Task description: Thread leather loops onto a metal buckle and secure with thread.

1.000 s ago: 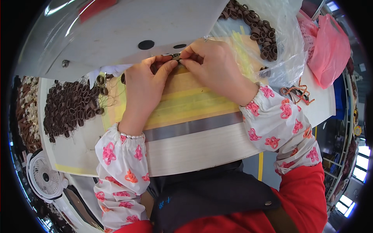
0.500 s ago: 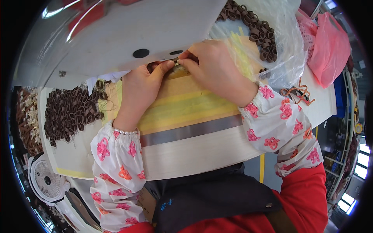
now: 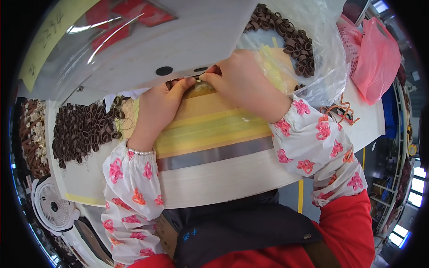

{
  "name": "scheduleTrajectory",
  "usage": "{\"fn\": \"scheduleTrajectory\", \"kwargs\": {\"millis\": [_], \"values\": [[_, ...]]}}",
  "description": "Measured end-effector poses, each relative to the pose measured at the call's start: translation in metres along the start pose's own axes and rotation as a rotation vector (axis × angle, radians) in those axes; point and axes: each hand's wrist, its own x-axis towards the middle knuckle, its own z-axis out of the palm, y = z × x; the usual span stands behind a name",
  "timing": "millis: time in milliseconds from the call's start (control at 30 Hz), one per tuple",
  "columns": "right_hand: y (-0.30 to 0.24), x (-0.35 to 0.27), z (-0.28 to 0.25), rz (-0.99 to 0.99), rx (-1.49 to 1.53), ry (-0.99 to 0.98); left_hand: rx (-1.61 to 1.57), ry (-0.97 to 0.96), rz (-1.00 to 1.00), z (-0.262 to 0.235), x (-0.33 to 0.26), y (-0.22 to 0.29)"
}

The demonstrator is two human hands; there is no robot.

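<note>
Under the lower edge of a big white machine head (image 3: 147,53), both of my hands meet with thumbs almost touching. My left hand (image 3: 158,107) is closed in a pinch, its curled fingers partly hidden behind the thumb and the machine. My right hand (image 3: 243,82) pinches from the other side, fingertips likewise tucked out of sight. Whatever small piece sits between them is too covered to name. Just below the hands lies a work surface covered with yellow tape strips (image 3: 214,120), edged by a grey metal strip (image 3: 219,153).
Many small brown loops with loose threads (image 3: 85,131) lie heaped at left. More brown loops (image 3: 297,42) sit on a clear plastic bag (image 3: 330,53) at the far right. Beyond are a pink bag (image 3: 375,62), orange-handled scissors or cord (image 3: 344,111), and a white fan (image 3: 52,205) at lower left.
The view has shifted slightly, so the machine head shows more at upper left. Both hands stay pinched together at the same spot under the machine.
</note>
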Motion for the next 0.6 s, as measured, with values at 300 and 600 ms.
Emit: {"fn": "scheduleTrajectory", "kwargs": {"millis": [300, 600], "values": [[0.002, 0.000, 0.000, -0.015, -0.037, 0.005, -0.003, 0.020, -0.004, 0.001, 0.002, -0.009], [0.001, 0.000, -0.006, 0.071, 0.009, -0.036, 0.015, 0.029, 0.009, 0.003, 0.002, -0.002]]}}
